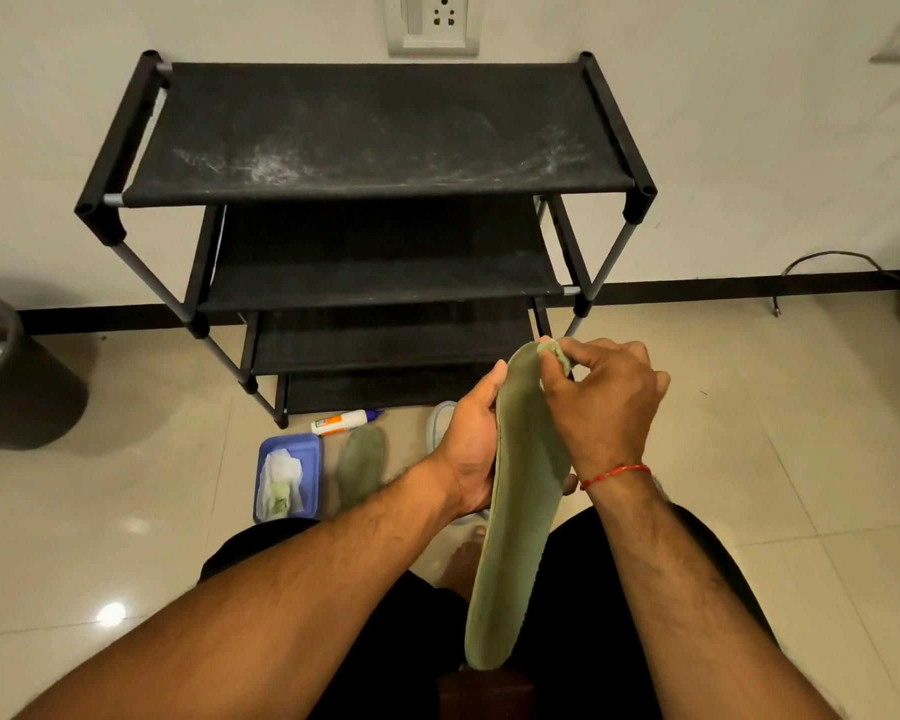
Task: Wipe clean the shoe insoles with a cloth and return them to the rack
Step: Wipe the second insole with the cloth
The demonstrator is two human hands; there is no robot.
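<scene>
Far left of the frame: dark bin [17, 366] on the tiled floor. Lower centre-left: blue tray [289, 440] holding crumpled white wipes [280, 483], glue bottle [341, 422] just above it, second insole [362, 465] flat on the floor beside the tray. Upper centre: black tiered shoe rack [365, 132] against the wall, top shelf dusty. Centre: left hand [471, 449] wrapped round the edge of a green insole [515, 537], held upright over the lap. Just right: right hand [604, 402] pinching the insole's top tip, perhaps with a small green cloth [557, 353]; hard to tell.
</scene>
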